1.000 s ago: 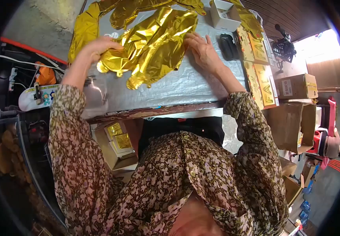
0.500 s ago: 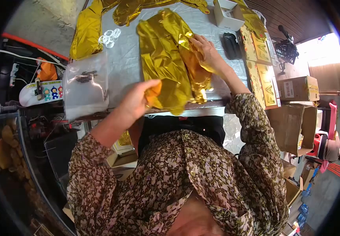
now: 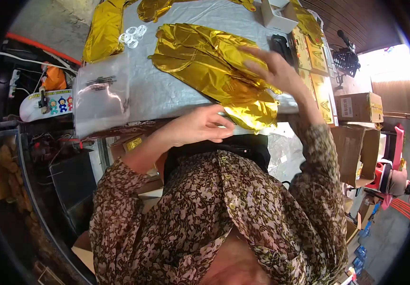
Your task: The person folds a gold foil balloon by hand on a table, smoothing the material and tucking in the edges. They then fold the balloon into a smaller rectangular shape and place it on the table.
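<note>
A crumpled gold foil balloon [image 3: 200,57] lies flattened and slanted across the table, its shiny lower end over the front edge. My left hand [image 3: 200,126] is at that front edge, just left of the foil's lower end. Its fingers are half curled and apart, with nothing visible between them. Over the right side of the foil is my right hand [image 3: 281,73], slightly blurred, with fingers stretched out and spread.
The table [image 3: 145,90] has a grey cover. Clear plastic bags [image 3: 100,102] and white rings [image 3: 132,35] lie left. More gold foil [image 3: 104,33] sits at the back left. At right are a white open box [image 3: 279,16], a black object [image 3: 280,46] and printed boxes [image 3: 320,88].
The foil has turned, its lower end swinging right. My left hand has released the foil edge and moved right. My right hand has shifted right and lifted slightly.
</note>
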Demonstrator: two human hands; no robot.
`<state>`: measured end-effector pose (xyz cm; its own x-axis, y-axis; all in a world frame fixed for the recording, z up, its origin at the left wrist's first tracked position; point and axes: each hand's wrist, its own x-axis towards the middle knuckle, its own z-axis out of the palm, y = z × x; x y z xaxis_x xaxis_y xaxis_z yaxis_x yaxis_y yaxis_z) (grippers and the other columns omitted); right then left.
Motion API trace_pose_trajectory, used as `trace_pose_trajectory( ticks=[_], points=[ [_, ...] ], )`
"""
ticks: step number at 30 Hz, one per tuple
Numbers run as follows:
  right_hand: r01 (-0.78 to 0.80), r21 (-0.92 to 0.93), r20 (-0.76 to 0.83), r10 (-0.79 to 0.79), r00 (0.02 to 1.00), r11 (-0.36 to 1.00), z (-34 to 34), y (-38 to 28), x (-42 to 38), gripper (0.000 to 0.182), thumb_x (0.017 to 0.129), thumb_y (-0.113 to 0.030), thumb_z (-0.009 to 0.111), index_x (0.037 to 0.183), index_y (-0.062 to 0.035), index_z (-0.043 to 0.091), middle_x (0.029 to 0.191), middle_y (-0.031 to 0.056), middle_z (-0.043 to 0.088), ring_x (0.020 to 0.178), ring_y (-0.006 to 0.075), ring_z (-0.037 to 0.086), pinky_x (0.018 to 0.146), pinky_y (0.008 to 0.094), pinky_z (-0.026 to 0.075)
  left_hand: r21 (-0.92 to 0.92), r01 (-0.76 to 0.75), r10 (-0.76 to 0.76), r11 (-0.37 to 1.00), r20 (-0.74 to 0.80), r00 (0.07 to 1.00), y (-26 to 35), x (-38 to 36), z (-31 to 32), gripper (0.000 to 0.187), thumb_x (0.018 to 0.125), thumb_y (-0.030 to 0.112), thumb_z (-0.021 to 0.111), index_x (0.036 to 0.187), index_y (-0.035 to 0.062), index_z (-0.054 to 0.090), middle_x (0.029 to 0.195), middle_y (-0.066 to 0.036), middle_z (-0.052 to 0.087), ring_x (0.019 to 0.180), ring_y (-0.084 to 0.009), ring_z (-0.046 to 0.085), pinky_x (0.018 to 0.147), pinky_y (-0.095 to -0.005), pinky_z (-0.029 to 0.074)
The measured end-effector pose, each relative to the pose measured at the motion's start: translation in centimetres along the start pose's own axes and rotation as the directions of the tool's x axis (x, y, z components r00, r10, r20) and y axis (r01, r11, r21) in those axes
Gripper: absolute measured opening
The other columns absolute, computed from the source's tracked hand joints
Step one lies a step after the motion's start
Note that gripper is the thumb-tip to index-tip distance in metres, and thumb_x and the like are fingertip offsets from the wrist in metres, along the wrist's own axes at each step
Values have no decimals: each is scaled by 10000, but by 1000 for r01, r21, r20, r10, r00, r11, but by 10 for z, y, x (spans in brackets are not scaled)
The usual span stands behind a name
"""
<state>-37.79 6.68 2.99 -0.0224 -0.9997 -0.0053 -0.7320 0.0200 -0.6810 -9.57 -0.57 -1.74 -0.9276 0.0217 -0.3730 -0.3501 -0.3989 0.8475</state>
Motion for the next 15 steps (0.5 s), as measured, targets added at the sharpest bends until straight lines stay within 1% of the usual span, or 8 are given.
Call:
trace_pose_trajectory(
  ticks=[2, 4, 5, 8, 10, 12, 13, 15],
  points=[
    [-16, -11, 54, 17, 998, 1000, 9, -23, -37, 802, 923, -503, 745, 1485, 22, 521, 1458, 243, 596, 1383, 380, 555, 1197, 475, 385, 119, 25, -26, 993, 5, 1000, 7, -10, -9, 799, 1051, 149, 652, 1642, -12, 140, 1292, -186, 677, 1044, -210, 720, 886, -341, 612],
    [167, -340, 32, -167, 985, 925, 34, -19, -62, 880, 897, -531, 755, 1532, 5, 465, 1502, 253, 548, 1416, 395, 513, 1226, 544, 322, 170, 52, -47, 984, -31, 998, 14, -12, -14, 818, 1054, 150, 648, 1650, -7, 110, 1233, -188, 706, 991, -209, 731, 861, -338, 619],
    [122, -373, 11, -127, 992, 920, 49, -18, -71, 930, 862, -525, 784, 1545, 2, 437, 1530, 252, 513, 1434, 403, 487, 1223, 603, 289, 188, 31, -24, 982, -42, 999, 11, -8, -18, 817, 1058, 150, 641, 1654, 1, 103, 1217, -185, 715, 956, -202, 732, 842, -327, 616],
    [56, -486, -133, -137, 982, 872, 74, -30, -75, 914, 848, -518, 792, 1515, 12, 464, 1524, 248, 515, 1423, 408, 495, 1212, 593, 311, 236, -26, 35, 972, -35, 999, 17, -1, -18, 806, 1057, 149, 642, 1653, -1, 120, 1213, -182, 716, 940, -189, 726, 822, -316, 609],
    [27, -522, -186, -145, 972, 852, 87, -26, -73, 810, 881, -403, 787, 1500, 16, 476, 1489, 236, 551, 1393, 391, 528, 1208, 569, 334, 212, -55, 65, 976, -40, 997, 10, 6, -21, 821, 1054, 148, 648, 1658, 12, 109, 1187, -173, 724, 926, -183, 722, 801, -304, 602],
    [-44, -463, -264, -90, 960, 885, 94, -20, -72, 594, 899, -207, 744, 1423, 5, 559, 1384, 213, 638, 1300, 376, 604, 1174, 548, 393, 193, -60, 77, 979, -87, 993, 10, 8, -24, 704, 1037, 115, 661, 1623, 13, 285, 1156, -143, 723, 920, -162, 714, 792, -289, 595],
    [-44, -462, -265, -91, 960, 886, 95, -16, -70, 594, 899, -207, 744, 1423, 5, 559, 1384, 213, 638, 1300, 376, 604, 1174, 548, 393, 194, -59, 77, 979, -88, 993, 11, 8, -26, 704, 1037, 115, 661, 1623, 13, 285, 1156, -143, 723, 920, -162, 714, 792, -289, 595],
    [-61, -492, -326, -119, 938, 869, 95, -8, -69, 453, 860, -44, 683, 1309, -12, 640, 1245, 179, 711, 1168, 371, 667, 1122, 532, 454, 414, -50, 119, 909, -142, 983, 17, 2, -35, 538, 1007, 92, 687, 1508, 22, 504, 1143, -108, 711, 885, -124, 699, 762, -271, 580]
  ],
)
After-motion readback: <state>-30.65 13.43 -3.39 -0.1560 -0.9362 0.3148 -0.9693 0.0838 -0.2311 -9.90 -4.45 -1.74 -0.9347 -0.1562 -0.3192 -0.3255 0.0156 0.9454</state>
